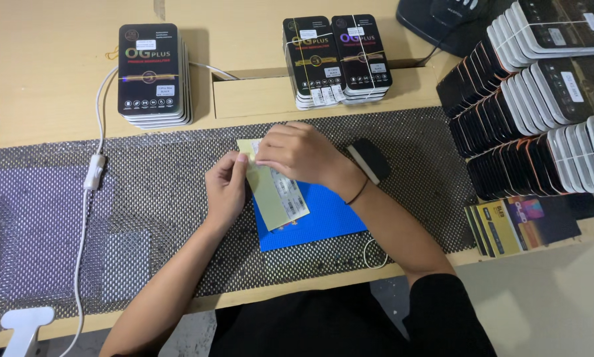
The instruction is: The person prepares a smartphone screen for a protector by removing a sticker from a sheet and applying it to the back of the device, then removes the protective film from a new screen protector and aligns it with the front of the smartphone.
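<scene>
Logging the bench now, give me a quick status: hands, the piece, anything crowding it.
Left hand and right hand both pinching yellowish label sheet. Sheet over blue pad. Black block beside right wrist.

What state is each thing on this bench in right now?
Yellowish sheet: held up off the mat, pinched by both hands.
Left hand: gripping the sheet's left edge.
Right hand: pinching its top end.
Blue pad: flat on the mesh mat.
Banded boxes: stacked, closed.
Black boxes: stacked flat.
</scene>
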